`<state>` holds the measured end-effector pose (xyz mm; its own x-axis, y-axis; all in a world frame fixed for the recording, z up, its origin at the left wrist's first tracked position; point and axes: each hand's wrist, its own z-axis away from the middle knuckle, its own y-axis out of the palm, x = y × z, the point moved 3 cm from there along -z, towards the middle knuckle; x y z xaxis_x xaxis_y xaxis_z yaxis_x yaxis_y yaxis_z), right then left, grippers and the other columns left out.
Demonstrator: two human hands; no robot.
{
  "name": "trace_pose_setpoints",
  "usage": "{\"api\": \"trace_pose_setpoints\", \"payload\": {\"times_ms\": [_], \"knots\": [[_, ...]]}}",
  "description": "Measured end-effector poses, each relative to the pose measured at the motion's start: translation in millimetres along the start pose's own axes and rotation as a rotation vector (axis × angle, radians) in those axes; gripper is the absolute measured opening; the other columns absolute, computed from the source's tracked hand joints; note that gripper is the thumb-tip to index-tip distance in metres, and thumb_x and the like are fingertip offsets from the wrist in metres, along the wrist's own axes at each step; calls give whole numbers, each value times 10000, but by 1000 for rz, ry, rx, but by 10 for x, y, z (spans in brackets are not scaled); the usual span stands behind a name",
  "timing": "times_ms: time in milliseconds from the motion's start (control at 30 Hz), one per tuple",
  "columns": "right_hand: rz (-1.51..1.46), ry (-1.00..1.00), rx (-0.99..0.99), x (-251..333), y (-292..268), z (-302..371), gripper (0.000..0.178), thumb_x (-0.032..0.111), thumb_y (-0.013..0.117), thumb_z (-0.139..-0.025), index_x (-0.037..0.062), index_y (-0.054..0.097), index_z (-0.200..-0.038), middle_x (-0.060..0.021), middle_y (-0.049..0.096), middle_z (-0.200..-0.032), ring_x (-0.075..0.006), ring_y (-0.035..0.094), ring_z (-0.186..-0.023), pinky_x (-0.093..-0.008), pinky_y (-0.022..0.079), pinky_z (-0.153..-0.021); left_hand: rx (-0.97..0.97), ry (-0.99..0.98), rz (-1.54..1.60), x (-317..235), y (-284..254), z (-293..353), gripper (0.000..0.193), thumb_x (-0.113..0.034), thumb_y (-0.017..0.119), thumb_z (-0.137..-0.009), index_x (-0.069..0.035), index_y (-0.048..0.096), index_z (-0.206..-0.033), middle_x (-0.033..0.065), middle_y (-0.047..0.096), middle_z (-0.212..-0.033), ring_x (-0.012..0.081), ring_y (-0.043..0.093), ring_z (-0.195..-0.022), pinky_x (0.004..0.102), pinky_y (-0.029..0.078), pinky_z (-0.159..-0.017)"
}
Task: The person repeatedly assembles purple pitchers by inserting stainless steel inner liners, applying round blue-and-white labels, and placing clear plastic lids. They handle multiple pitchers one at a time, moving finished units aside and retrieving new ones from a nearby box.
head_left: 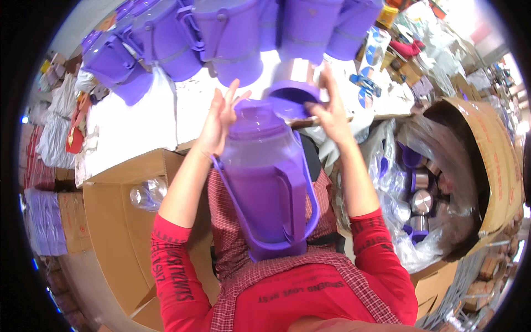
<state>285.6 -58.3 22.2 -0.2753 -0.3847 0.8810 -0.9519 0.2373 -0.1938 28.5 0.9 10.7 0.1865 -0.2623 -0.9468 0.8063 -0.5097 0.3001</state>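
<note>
A large purple jug (265, 193) with a see-through upper body, a side handle and a swinging carry handle rests upright on my lap, against my checked apron. Beside its purple lid (256, 119) my left hand (218, 119) is raised with the fingers spread, holding nothing. Just beyond the lid, over the table edge, a steel mug with a purple rim and inside (294, 83) is tipped toward me. My right hand (333, 108) grips that mug by its right side, thumb at the rim; the fingers are slightly blurred.
Several purple jugs (227, 39) stand along the far side of the white table (127, 130). At right, an open cardboard box (492, 166) lined with plastic holds steel-and-purple mugs (421, 202). Another open box (119, 221) at left has a clear plastic piece (148, 195) inside.
</note>
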Motion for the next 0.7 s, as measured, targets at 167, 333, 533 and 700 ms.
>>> {"api": "trace_pose_setpoints", "payload": {"times_ms": [167, 333, 533, 700], "knots": [[-911, 187, 257, 50, 998, -231, 847, 498, 763, -780, -24, 441, -1365, -153, 493, -1328, -248, 507, -1215, -357, 408, -1028, -87, 196, -96, -110, -117, 200, 892, -618, 506, -890, -125, 158, -1547, 165, 359, -1456, 294, 339, -1353, 445, 284, -1115], [-797, 105, 326, 111, 1241, -277, 698, 467, 695, -852, -23, 484, -1303, -184, 539, -1303, -257, 505, -1237, -380, 389, -1060, -107, 337, -36, -177, -226, 356, 856, -427, 724, -806, -92, 299, -1469, 148, 450, -1351, 249, 414, -1278, 388, 307, -1092], [-764, 11, 419, 121, 1406, -334, 696, 501, 648, -877, -15, 474, -1311, -196, 532, -1315, -284, 499, -1257, -410, 377, -1071, -135, 380, 176, -56, -316, 381, 889, -390, 835, -702, -78, 365, -1390, 146, 455, -1393, 261, 427, -1294, 399, 325, -1091], [-697, 13, 403, 62, 1379, -322, 716, 532, 660, -855, -19, 502, -1282, -192, 542, -1290, -293, 517, -1231, -415, 391, -1052, -123, 452, 128, 3, -367, 351, 901, -389, 844, -691, -67, 364, -1383, 151, 449, -1409, 259, 425, -1300, 401, 328, -1092]]}}
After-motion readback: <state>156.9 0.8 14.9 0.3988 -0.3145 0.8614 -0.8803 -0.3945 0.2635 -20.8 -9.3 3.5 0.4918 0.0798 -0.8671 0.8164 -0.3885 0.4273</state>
